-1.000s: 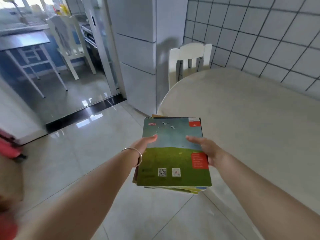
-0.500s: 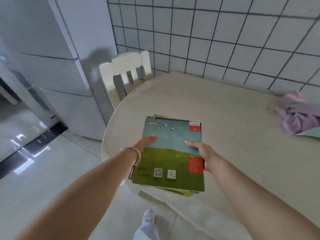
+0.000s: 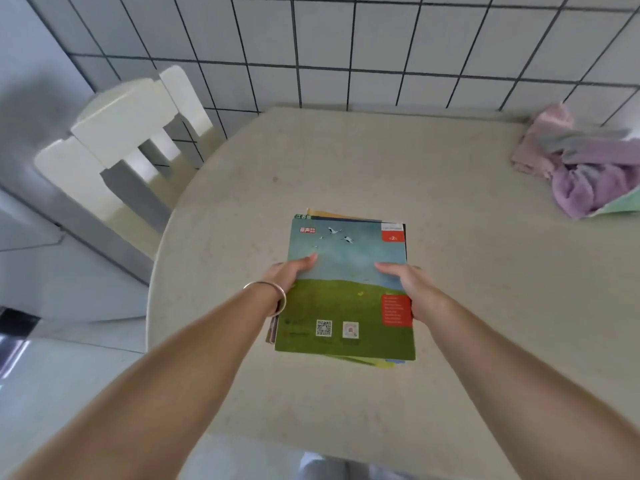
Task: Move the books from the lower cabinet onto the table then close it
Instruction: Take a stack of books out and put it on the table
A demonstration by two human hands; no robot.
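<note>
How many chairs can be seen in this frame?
1. A white chair stands at the table's far left edge, by the tiled wall. Others may sit outside the view or behind the table.

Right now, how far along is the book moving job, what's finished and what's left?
Done: the books are out of the cabinet and over the table. In hand: the left hand and right hand grip the stack by its sides, thumbs on the top cover; whether it rests on the table yet is unclear. Left: let go, then close the cabinet, which is out of view.
</note>
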